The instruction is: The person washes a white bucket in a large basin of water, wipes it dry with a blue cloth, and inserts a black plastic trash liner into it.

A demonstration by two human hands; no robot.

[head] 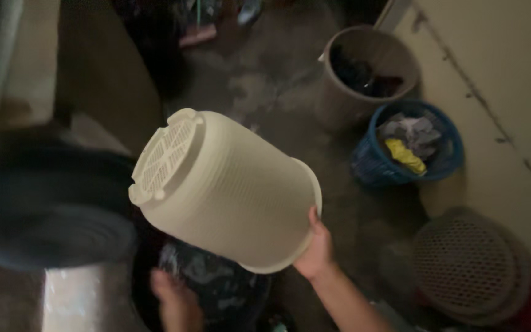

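Right hand (316,246) grips cream basket (228,187) by its rim, tipped bottom-up. Left hand (176,301) blurred, grip unclear, over dark tub (241,295). Firm rim hold seems best.

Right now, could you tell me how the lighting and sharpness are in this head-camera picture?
Head view: dim and grainy overall; the cream basket held by the right hand is brightest and fairly sharp; the left hand and the dark tub at left are motion-blurred.

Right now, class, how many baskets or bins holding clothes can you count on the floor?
2: a grey bin by the wall, and a blue basket beside it. The dark tub below may hold more.
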